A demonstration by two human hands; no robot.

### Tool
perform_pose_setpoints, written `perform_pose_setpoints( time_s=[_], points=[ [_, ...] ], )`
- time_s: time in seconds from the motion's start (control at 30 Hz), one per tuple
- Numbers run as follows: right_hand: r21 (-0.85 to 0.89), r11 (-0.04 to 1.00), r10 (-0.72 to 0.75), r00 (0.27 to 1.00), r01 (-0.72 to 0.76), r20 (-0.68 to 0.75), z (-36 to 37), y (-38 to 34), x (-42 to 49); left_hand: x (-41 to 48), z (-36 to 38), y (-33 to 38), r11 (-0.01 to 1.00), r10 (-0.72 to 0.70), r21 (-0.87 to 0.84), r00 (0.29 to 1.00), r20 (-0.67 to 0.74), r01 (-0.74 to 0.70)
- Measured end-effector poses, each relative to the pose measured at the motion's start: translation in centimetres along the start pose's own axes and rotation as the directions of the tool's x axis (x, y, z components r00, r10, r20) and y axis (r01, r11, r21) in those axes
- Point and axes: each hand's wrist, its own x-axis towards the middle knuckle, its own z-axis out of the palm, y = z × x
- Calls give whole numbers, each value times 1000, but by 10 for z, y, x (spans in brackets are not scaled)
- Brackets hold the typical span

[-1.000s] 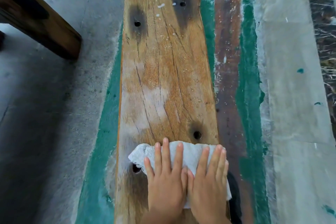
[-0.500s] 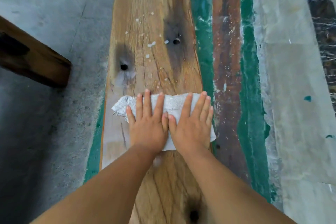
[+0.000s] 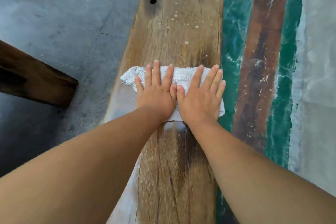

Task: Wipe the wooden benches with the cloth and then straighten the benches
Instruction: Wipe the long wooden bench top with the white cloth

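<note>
Your left hand and right hand press flat (fingers spread, nothing gripped) on the white cloth; crumbs lie ahead along the bench plank.

The floor on the left is gray concrete with thin cracks. On the right the ground has a green painted strip with white scuffs and a long brown stripe down it. Past that lies a pale gray strip. The light is soft.
</note>
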Motion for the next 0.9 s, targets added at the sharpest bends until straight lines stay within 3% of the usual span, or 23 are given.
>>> perform_pose_setpoints(
  time_s=[0.23, 0.4, 0.57, 0.7, 0.9],
  points=[
    [-16, 998, 61, 998, -62, -30, -10, -6, 153, 155, -22, 24, 998, 67, -24, 998, 14, -66],
    [4, 992, 128, 989, -128, -67, -11, -14, 195, 205, -27, 28, 992, 125, -11, 992, -29, -126],
    [3, 990, 143, 988, -143, -52, -13, -12, 194, 198, -32, 29, 991, 126, -33, 992, 0, -126],
    [-33, 997, 63, 998, -63, -22, -18, -12, 182, 165, -31, 29, 996, 86, -34, 996, 33, -85],
    [-32, 999, 40, 999, -41, -8, -12, -4, 53, 46, -13, 8, 988, 140, -78, 990, 36, -137]
  ],
)
